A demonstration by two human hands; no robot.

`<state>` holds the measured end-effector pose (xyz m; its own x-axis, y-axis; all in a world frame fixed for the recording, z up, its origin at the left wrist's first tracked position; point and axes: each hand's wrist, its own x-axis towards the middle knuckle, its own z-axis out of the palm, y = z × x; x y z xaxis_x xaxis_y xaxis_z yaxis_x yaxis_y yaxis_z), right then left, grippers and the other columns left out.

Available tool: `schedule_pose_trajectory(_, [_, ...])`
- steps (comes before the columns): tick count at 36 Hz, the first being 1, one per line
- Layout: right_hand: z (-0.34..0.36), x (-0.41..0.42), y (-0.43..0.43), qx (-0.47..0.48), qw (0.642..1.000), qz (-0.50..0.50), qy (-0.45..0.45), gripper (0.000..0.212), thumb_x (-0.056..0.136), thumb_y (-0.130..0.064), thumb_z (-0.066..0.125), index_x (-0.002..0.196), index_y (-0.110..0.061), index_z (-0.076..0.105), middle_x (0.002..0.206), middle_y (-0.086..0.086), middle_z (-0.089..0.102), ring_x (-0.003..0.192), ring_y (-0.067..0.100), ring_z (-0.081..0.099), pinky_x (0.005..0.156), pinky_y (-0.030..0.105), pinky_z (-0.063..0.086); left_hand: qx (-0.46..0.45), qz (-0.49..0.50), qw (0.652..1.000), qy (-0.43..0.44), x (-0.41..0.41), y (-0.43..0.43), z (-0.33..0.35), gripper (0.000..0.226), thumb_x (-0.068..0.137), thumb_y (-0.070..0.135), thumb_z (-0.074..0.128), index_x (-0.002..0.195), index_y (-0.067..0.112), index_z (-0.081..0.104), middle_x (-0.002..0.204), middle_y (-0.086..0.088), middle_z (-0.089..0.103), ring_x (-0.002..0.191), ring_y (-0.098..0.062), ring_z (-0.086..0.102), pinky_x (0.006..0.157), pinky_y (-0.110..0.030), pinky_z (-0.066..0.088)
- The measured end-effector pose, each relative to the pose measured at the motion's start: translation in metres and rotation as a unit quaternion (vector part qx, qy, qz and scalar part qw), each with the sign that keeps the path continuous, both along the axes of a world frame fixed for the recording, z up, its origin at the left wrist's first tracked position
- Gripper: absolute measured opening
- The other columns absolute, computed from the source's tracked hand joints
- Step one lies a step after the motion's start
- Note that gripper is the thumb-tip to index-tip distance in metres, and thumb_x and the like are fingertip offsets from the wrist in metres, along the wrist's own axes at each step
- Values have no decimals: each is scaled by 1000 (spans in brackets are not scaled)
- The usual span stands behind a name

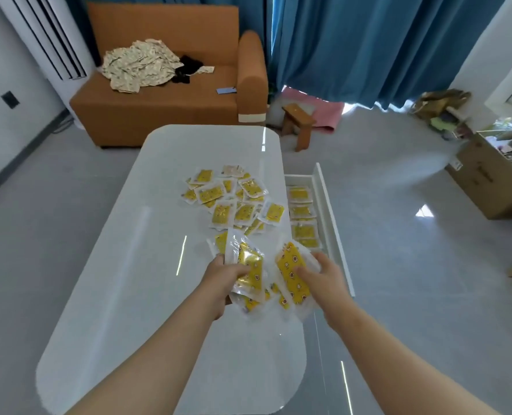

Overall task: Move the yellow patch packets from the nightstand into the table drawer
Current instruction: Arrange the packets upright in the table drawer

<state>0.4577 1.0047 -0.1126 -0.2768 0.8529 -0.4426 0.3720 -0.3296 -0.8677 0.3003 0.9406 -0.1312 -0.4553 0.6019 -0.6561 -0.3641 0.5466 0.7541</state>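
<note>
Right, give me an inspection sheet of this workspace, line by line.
Surface: glossy white table, drawer pulled open on its right side.
Job's things: loose packets heaped on the table; row of packets laid in the drawer.
Clutter: crumpled cloth on the sofa; cardboard box on the floor.
Hands: left hand grips a bunch of packets; right hand grips a yellow packet.
Cables: nothing seen.
Surroundings: blue curtains, wooden stool.

yellow packets [232, 199] scattered on table; some in drawer [319, 187].
</note>
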Motion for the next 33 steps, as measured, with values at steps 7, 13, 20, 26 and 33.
schedule_pose_trajectory(7, [-1,56,81,30,999,29,-19,23,87,-12,58,79,-33,52,80,-6,59,77,14,59,70,31,52,-16,13,1000,-9,62,77,-14,25,85,9,60,107,17,52,113,-11,62,103,-32,60,67,-33,49])
schedule_pose_trajectory(13, [-13,101,171,45,994,50,-86,13,87,-15,58,96,-24,55,88,1,60,76,17,57,57,23,47,0,1,999,-37,108,172,-30,22,87,8,58,106,16,51,110,-10,62,102,-30,60,73,-37,52])
schedule_pose_trajectory(20, [-27,108,295,22,990,88,-109,18,86,-14,59,101,-23,55,82,-2,58,71,16,56,53,22,45,2,23,999,-49,123,283,-42,19,88,7,58,101,20,54,105,-8,63,101,-29,61,89,-46,51])
schedule_pose_trajectory(26, [-37,90,375,-5,987,124,-101,17,85,-12,60,96,-23,55,79,-2,57,76,21,57,63,27,46,-20,67,997,-35,112,340,-44,31,87,9,60,117,13,52,113,-10,61,107,-30,58,88,-43,50])
schedule_pose_trajectory(33, [-61,51,441,-13,969,224,-102,21,86,-14,61,105,-22,56,84,-1,59,65,11,56,51,21,43,-51,141,988,-34,100,374,-54,20,87,12,62,106,13,55,104,-9,65,95,-28,64,87,-44,53])
